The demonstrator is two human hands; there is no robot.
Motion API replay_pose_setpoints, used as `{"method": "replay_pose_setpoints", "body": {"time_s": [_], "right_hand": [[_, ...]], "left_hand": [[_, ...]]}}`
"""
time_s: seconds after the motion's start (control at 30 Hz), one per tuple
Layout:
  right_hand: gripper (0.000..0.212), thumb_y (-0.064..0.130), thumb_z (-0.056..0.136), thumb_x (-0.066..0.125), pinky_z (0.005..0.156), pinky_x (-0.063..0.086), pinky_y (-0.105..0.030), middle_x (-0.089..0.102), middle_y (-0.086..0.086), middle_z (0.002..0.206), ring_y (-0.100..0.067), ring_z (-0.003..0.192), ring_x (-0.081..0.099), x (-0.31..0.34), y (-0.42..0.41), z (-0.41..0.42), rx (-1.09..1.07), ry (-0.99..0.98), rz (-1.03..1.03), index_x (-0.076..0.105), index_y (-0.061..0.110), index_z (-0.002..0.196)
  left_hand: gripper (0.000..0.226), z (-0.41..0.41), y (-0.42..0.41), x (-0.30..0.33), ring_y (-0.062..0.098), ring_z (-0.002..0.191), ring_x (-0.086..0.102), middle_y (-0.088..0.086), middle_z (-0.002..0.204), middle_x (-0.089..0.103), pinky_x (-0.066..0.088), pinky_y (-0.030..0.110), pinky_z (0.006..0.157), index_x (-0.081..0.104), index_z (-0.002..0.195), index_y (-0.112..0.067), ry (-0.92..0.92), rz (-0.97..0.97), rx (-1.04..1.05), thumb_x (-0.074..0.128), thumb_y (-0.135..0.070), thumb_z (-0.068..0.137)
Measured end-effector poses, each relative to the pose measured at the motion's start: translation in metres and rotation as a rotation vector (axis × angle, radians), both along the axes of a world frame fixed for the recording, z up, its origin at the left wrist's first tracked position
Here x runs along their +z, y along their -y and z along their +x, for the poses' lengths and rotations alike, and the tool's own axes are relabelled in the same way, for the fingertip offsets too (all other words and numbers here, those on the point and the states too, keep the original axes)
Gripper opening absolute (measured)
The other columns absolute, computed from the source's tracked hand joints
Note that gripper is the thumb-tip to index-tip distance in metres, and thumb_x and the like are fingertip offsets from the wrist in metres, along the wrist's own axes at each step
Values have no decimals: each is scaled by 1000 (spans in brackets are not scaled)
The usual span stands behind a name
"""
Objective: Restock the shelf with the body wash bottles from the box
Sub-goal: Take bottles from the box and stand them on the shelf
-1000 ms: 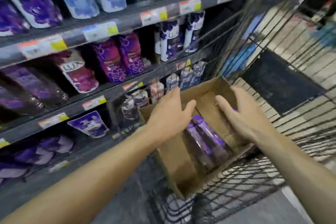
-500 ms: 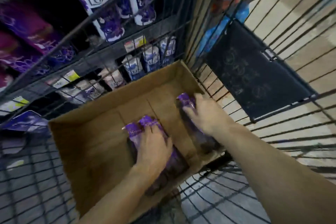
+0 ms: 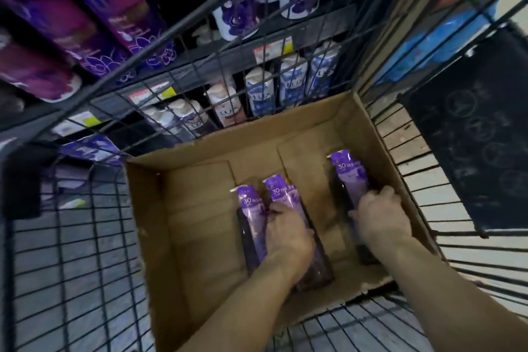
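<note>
Both hands now down inside the cardboard box [image 3: 183,208], which sits in a wire cart [image 3: 71,251]. A second ago they hovered spread above the box; half a second ago they had just landed on the bottles. Left hand [image 3: 288,234] is curled over the right one of two purple body wash bottles lying side by side, the pair [image 3: 257,208] touching each other mid-box; fingers wrap the bottle's neck area, grip closed on it. Right hand [image 3: 377,217] is clamped around a third bottle [image 3: 348,174] lying along the box's right wall, apart from the pair. All three bottles lie flat on the box floor, caps pointing toward the shelf [image 3: 200,71]. Camera has tipped further down than before, box fills more of the view. Shelf behind the cart wall holds Lux bottles [image 3: 291,83], purple and white ones in rows.
</note>
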State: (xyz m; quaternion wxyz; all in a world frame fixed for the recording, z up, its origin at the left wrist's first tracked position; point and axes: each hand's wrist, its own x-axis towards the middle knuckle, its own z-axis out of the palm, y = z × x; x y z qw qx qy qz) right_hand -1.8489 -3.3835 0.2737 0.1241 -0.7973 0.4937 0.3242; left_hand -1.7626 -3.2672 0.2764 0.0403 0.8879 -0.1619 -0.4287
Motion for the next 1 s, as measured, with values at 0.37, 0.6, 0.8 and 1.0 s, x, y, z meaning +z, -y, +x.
{"method": "replay_pose_setpoints", "body": {"time_s": [0.37,0.6,0.8,1.0], "right_hand": [[74,29,76,78,91,44,-47,57,-27,120,-43,112,56,-12,-3,-7,-462,271,51,34,4,129],[62,36,72,81,90,47,-48,60,-21,116,-40,110,57,-1,-2,-6,-420,359,164,47,8,114],[59,34,67,85,79,45,-39,60,-4,102,-32,105,60,57,-13,27,-348,601,154,42,20,105],[72,45,63,85,88,50,-43,67,-7,111,-29,106,62,136,-52,85,-313,912,-5,47,18,118]], "left_hand": [[78,2,-11,-16,27,121,57,11,134,54,48,35,101,43,137,-8,-85,-105,181,79,-40,77],[79,11,-17,-4,27,120,60,5,126,62,50,42,101,31,135,-15,-166,-246,259,81,-28,75],[69,57,-27,48,26,110,66,6,116,69,53,40,93,34,125,-15,-94,-442,235,80,-27,75],[76,125,-64,138,30,110,66,6,116,70,53,37,91,35,129,-16,40,-634,206,82,-32,71]]}}
